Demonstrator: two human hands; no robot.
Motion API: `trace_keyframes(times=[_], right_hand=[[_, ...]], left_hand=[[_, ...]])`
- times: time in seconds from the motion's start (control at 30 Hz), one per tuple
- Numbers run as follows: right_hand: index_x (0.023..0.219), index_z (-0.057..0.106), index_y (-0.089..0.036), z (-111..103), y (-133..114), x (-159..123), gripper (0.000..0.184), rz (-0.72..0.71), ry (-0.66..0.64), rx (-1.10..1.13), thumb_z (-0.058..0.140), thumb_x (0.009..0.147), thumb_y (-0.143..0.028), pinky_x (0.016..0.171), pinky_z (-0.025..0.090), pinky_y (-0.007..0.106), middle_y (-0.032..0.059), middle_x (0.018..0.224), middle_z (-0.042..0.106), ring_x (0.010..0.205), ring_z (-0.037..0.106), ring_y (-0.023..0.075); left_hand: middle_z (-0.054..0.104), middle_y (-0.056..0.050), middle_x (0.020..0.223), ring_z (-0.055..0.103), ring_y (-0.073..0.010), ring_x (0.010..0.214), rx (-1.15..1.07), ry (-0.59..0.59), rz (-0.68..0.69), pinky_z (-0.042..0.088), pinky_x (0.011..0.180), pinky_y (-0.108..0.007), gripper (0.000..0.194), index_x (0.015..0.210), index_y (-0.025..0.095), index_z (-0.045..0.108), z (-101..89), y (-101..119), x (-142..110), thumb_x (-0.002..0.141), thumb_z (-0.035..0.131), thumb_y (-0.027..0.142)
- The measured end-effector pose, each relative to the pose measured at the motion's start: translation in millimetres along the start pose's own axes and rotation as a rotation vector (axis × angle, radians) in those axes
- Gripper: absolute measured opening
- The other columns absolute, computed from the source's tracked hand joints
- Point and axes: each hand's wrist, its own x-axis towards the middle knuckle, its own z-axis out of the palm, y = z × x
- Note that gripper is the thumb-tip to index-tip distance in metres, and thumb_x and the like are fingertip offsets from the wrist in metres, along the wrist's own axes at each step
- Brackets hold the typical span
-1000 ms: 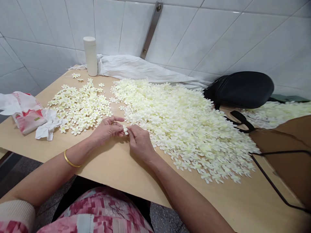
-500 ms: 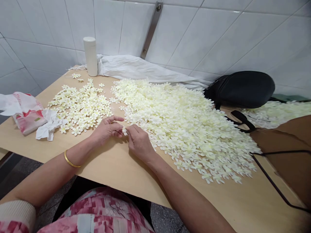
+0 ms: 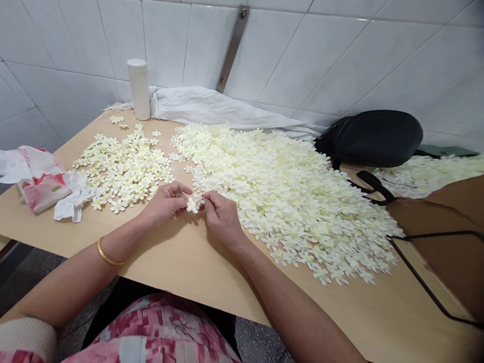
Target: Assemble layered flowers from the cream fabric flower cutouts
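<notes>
Between my two hands is a small white artificial flower, its petals facing up toward me. My left hand pinches it from the left with thumb and fingers. From the other side my right hand grips its edge between thumb and forefinger. Both hands are just above the table. A heap of thick, cream flowers lies beyond my left hand. Past my right hand spreads a far larger pile of pale yellow-white flowers.
A white bottle stands at the back by a white cloth. On the left lie a red-and-white tissue pack and crumpled tissue. A black bag and a brown paper bag are on the right.
The flower between my fingers has turned and now shows its open petals. My hands have come slightly apart, and the view has shifted a little.
</notes>
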Motion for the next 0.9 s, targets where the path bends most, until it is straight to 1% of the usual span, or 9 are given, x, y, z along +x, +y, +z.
trace_keyframes(times=[0.17, 0.3, 0.37, 0.43, 0.57, 0.63, 0.7, 0.8, 0.9], right_hand=[[0.068, 0.054, -0.019, -8, 2, 3, 0.017, 0.157, 0.007, 0.142, 0.043, 0.081, -0.023, 0.058, 0.046, 0.026, 0.001, 0.062, 0.061, 0.059, 0.059, 0.0141], [0.069, 0.053, -0.019, -10, 5, 4, 0.018, 0.168, 0.033, 0.148, 0.042, 0.082, -0.022, 0.059, 0.046, 0.026, 0.0008, 0.062, 0.06, 0.06, 0.059, 0.0137], [0.07, 0.053, -0.019, -9, 8, 4, 0.019, 0.096, 0.052, 0.041, 0.04, 0.083, -0.02, 0.058, 0.044, 0.026, 0.0014, 0.062, 0.059, 0.059, 0.057, 0.014], [0.071, 0.053, -0.019, -8, 11, 4, 0.019, -0.033, 0.067, -0.127, 0.038, 0.083, -0.017, 0.058, 0.042, 0.027, 0.0036, 0.065, 0.058, 0.06, 0.054, 0.0154], [0.078, 0.055, -0.017, -3, 11, 1, 0.02, -0.303, 0.03, -0.422, 0.036, 0.08, -0.009, 0.064, 0.041, 0.032, 0.0091, 0.073, 0.058, 0.07, 0.052, 0.0203], [0.079, 0.056, -0.016, -1, 9, 0, 0.021, -0.383, -0.005, -0.478, 0.037, 0.079, -0.008, 0.066, 0.041, 0.033, 0.0103, 0.075, 0.058, 0.072, 0.051, 0.0219], [0.079, 0.057, -0.017, 1, 6, -2, 0.02, -0.413, -0.026, -0.455, 0.038, 0.08, -0.009, 0.067, 0.042, 0.034, 0.0104, 0.076, 0.058, 0.073, 0.052, 0.0221], [0.083, 0.057, -0.018, 2, 2, -3, 0.02, -0.322, 0.005, -0.281, 0.038, 0.084, -0.011, 0.07, 0.043, 0.031, 0.0088, 0.08, 0.06, 0.076, 0.054, 0.0197], [0.081, 0.057, -0.019, -1, 0, -2, 0.02, -0.124, 0.061, -0.06, 0.038, 0.088, -0.02, 0.068, 0.044, 0.029, 0.0057, 0.077, 0.06, 0.072, 0.056, 0.0164]], left_hand=[[0.051, 0.004, 0.052, 0.042, -0.0069, 0.044, 0.152, -0.079, 0.013, 0.028, 0.043, -0.02, 0.022, 0.075, 0.016, 0.059, -3.1, 0, -2, 0.057, 0.051, 0.006], [0.053, 0.002, 0.055, 0.044, -0.0081, 0.048, 0.384, -0.154, 0.064, 0.03, 0.047, -0.02, 0.012, 0.068, 0.016, 0.06, -2.5, -3, -3, 0.059, 0.055, 0.008], [0.054, 0.001, 0.06, 0.044, -0.0077, 0.049, 0.483, -0.131, 0.135, 0.03, 0.047, -0.02, 0.006, 0.065, 0.015, 0.061, -1.2, -2, -3, 0.06, 0.06, 0.012], [0.055, 0.001, 0.061, 0.044, -0.0073, 0.048, 0.471, -0.095, 0.16, 0.03, 0.046, -0.021, 0.005, 0.066, 0.015, 0.063, 0.4, 0, -5, 0.063, 0.064, 0.02], [0.054, 0.0, 0.052, 0.047, -0.0091, 0.045, 0.255, -0.101, 0.065, 0.031, 0.045, -0.021, 0.021, 0.071, 0.015, 0.064, 3.0, 5, -6, 0.074, 0.061, 0.035], [0.056, -0.002, 0.053, 0.048, -0.0089, 0.047, 0.204, -0.115, 0.046, 0.033, 0.046, -0.021, 0.022, 0.068, 0.014, 0.063, 3.6, 4, -5, 0.074, 0.061, 0.035], [0.056, -0.001, 0.053, 0.047, -0.008, 0.048, 0.171, -0.104, 0.035, 0.034, 0.047, -0.02, 0.019, 0.063, 0.014, 0.061, 3.6, 1, -3, 0.073, 0.062, 0.03], [0.053, 0.0, 0.051, 0.044, -0.0068, 0.047, 0.117, -0.077, 0.031, 0.032, 0.048, -0.02, 0.017, 0.058, 0.014, 0.057, 3.3, -1, -1, 0.071, 0.062, 0.024], [0.053, 0.0, 0.052, 0.043, -0.0067, 0.046, 0.103, -0.093, 0.032, 0.031, 0.047, -0.02, 0.017, 0.058, 0.014, 0.056, 3.3, -1, -1, 0.072, 0.059, 0.023]])
